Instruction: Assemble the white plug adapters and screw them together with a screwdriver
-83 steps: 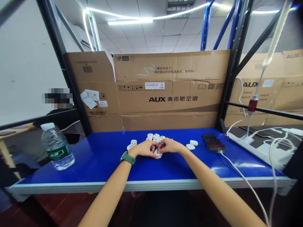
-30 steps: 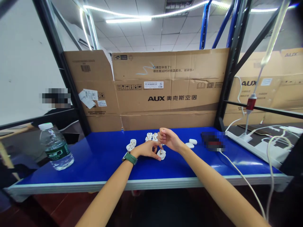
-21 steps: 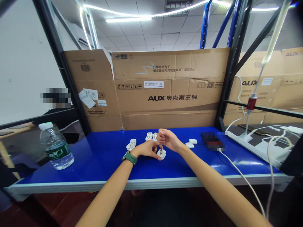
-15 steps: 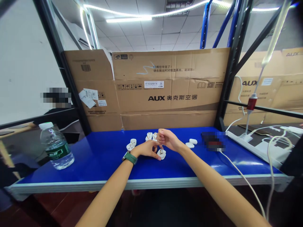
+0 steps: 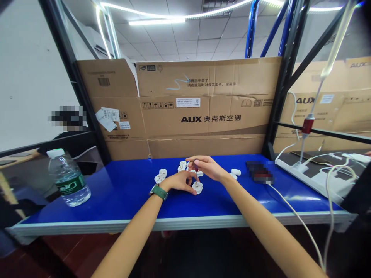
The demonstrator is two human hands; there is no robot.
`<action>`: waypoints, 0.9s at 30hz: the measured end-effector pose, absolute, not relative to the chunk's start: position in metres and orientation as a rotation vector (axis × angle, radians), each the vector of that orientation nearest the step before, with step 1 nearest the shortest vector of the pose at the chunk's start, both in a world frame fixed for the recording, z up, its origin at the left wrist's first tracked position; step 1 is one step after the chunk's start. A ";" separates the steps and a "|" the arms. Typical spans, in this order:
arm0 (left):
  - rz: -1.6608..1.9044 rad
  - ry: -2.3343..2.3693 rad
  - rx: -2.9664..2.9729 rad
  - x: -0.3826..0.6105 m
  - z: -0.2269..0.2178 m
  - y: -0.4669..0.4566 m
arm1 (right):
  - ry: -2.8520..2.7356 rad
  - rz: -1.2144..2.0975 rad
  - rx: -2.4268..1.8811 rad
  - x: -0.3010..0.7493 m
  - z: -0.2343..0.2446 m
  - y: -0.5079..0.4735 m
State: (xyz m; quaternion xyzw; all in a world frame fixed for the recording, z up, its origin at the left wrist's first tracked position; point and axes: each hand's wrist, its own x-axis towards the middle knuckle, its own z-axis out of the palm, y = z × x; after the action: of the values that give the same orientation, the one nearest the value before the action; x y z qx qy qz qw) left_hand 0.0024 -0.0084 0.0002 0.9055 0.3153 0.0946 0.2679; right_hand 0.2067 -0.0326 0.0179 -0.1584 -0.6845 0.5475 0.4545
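My right hand (image 5: 210, 168) holds a small screwdriver (image 5: 196, 169) by its dark red handle, with the fingers now looser and partly stretched out over its top. The thin shaft stands upright, its tip down at a white plug (image 5: 197, 188) that lies on the blue tabletop with metal parts showing. My left hand (image 5: 182, 181), with a green-strapped watch (image 5: 159, 192) on the wrist, grips the plug's edge between thumb and fingers. Behind the hands are several white plug pieces (image 5: 182, 166), partly hidden by my right hand.
More white plug pieces (image 5: 160, 176) lie to the left, and white covers (image 5: 235, 172) to the right. A water bottle (image 5: 69, 181) stands at the table's left end. A blurred dark device (image 5: 259, 172) with a white cable lies right, near a power strip (image 5: 307, 181). Cardboard (image 5: 185, 131) walls the back.
My right hand has gone from a closed fist to a looser hold with fingers extended leftward, showing the screwdriver's red handle. My left hand and the plug have stayed in place.
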 end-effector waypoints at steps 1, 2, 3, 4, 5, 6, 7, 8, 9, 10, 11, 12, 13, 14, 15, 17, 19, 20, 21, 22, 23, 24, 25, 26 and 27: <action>0.255 0.845 2.443 0.003 0.001 -0.009 | -1.726 1.289 -0.422 0.210 0.018 -0.031; 0.256 0.838 2.445 0.003 0.001 -0.009 | -1.762 1.235 -0.447 0.213 0.018 -0.029; 0.256 0.834 2.449 0.003 0.002 -0.009 | -1.793 1.186 -0.459 0.215 0.018 -0.027; 0.254 0.837 2.455 0.003 0.002 -0.010 | -1.816 1.138 -0.461 0.216 0.017 -0.024; 0.249 0.845 2.459 0.003 0.002 -0.010 | -1.836 1.081 -0.461 0.217 0.015 -0.022; 0.244 0.855 2.459 0.003 0.003 -0.011 | -1.857 1.011 -0.472 0.218 0.014 -0.019; 0.240 0.864 2.457 0.003 0.003 -0.011 | -1.879 0.932 -0.497 0.218 0.013 -0.017; 0.239 0.869 2.452 0.003 0.003 -0.011 | -1.900 0.847 -0.534 0.217 0.012 -0.016; 0.240 0.870 2.448 0.003 0.003 -0.011 | -1.919 0.762 -0.574 0.217 0.011 -0.015; 0.242 0.869 2.445 0.003 0.002 -0.011 | -1.937 0.691 -0.610 0.216 0.011 -0.016; 0.242 0.870 2.441 0.003 0.001 -0.010 | -1.946 0.646 -0.632 0.216 0.011 -0.017; 0.241 0.873 2.438 0.003 0.001 -0.009 | -1.949 0.635 -0.634 0.216 0.012 -0.018; 0.241 0.877 2.437 0.003 0.000 -0.008 | -1.949 0.661 -0.615 0.217 0.014 -0.020; 0.242 0.877 2.438 0.003 -0.001 -0.008 | -1.947 0.724 -0.577 0.217 0.015 -0.022; 0.246 0.875 2.440 0.003 -0.002 -0.007 | -1.943 0.812 -0.527 0.218 0.017 -0.023; 0.251 0.860 2.446 0.003 -0.002 -0.006 | -1.939 0.970 -0.444 0.218 0.018 -0.025; 0.254 0.855 2.450 0.002 -0.001 -0.007 | -1.949 1.007 -0.443 0.218 0.018 -0.024; 0.252 0.859 2.452 0.002 0.000 -0.008 | -1.953 0.981 -0.468 0.217 0.018 -0.024; 0.249 0.865 2.453 0.002 0.001 -0.009 | -1.954 0.931 -0.497 0.215 0.017 -0.024; 0.246 0.868 2.453 0.002 0.002 -0.009 | -1.950 0.867 -0.525 0.214 0.016 -0.024; 0.246 0.869 2.453 0.002 0.002 -0.010 | -1.949 0.801 -0.546 0.213 0.015 -0.024; 0.247 0.865 2.452 0.002 0.002 -0.010 | -1.955 0.750 -0.557 0.212 0.015 -0.025; 0.252 0.859 2.449 0.002 0.001 -0.009 | -1.961 0.717 -0.557 0.212 0.015 -0.026; 0.258 0.853 2.444 0.002 0.001 -0.009 | -1.971 0.706 -0.548 0.212 0.015 -0.028; 0.262 0.848 2.440 0.002 0.000 -0.008 | -1.980 0.717 -0.530 0.212 0.016 -0.029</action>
State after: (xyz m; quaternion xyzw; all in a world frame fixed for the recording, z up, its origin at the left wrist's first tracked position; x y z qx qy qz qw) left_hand 0.0024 -0.0079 -0.0004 0.9050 0.3146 0.0972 0.2693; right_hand 0.2124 -0.0285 0.0159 -0.2158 -0.8066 0.2921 0.4664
